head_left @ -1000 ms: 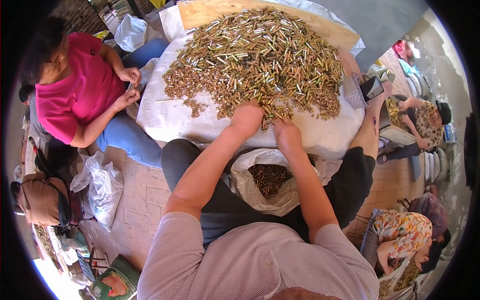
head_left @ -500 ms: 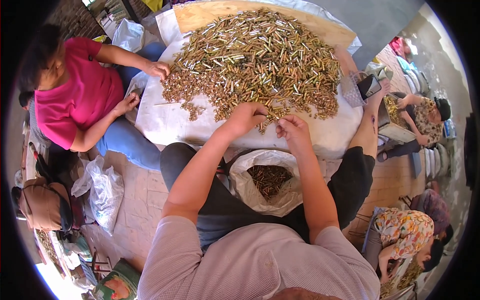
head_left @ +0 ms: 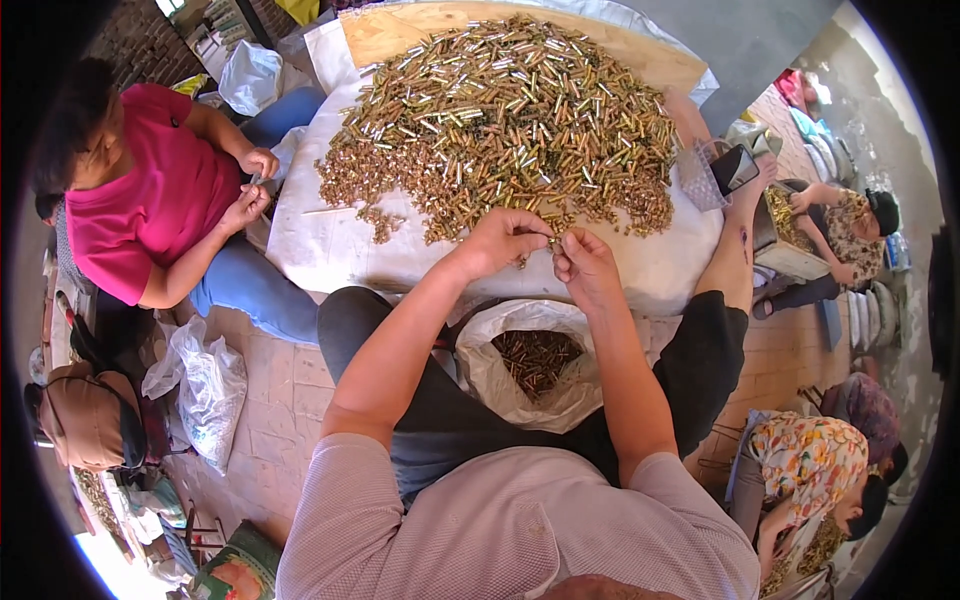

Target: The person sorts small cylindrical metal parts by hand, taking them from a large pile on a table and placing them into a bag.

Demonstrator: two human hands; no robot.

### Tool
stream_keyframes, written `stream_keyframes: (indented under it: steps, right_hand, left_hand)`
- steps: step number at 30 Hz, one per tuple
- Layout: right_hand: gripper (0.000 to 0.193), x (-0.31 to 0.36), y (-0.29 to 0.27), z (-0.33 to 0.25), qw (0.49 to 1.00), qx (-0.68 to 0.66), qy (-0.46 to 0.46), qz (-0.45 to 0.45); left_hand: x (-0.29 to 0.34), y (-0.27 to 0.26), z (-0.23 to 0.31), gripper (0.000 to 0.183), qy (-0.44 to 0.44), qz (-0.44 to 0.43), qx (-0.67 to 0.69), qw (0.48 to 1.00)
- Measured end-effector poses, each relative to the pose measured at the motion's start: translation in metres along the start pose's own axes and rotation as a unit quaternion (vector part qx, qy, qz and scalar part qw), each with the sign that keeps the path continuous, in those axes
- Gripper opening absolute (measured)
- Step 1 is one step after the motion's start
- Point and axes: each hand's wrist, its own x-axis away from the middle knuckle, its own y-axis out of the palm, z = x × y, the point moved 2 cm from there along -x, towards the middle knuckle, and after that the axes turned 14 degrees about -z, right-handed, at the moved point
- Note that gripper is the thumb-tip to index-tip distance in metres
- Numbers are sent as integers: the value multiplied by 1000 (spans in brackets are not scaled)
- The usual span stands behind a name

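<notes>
My left hand (head_left: 503,242) and my right hand (head_left: 585,262) meet over the near edge of the table, fingertips pinched together. Between them is a small gold-coloured metal piece (head_left: 554,243), too small to make out fully; both hands appear to grip it. Just beyond lies a large heap of gold-coloured metal cylinders (head_left: 510,110), with smaller coppery pieces (head_left: 375,180) gathered along its left and front. Below my hands, between my legs, stands an open white sack (head_left: 475,345) with more slim metal pieces (head_left: 537,362) inside.
The heap rests on a pale-covered table (head_left: 330,245), backed by a wooden board (head_left: 620,50). At left a co-worker in a pink shirt (head_left: 160,190) sits close. A perforated basket (head_left: 697,178) and a phone (head_left: 735,170) are at right. A filled plastic bag (head_left: 212,400) stands on the brick floor.
My hands have come closer together, and the small piece now sits between both sets of fingertips. The co-worker's hand has left the heap and joined their other hand.
</notes>
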Motion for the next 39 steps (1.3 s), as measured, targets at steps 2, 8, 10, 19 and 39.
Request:
stream_keyframes:
  steps: [2, 8, 10, 19, 39]
  right_hand:
    - [12, 0, 0, 0, 1000, -3, -3, 3]
    - [12, 0, -3, 0, 1000, 5, 2, -5]
    - [12, 0, -3, -1, 1000, -1, 17, -3]
    - [13, 2, -2, 0, 999, -25, 32, -1]
    - [12, 14, 13, -18, 972, 178, 122, -95]
  left_hand:
    - [-2, 0, 0, 15, -4, -12, 2, 1000]
    - [-2, 2, -2, 15, 2, -10, -2, 1000]
    - [-3, 2, -3, 15, 6, -4, -3, 1000]
    - [-2, 8, -4, 13, 25, 21, -3, 999]
    - [0, -27, -20, 21, -45, 125, -233, 963]
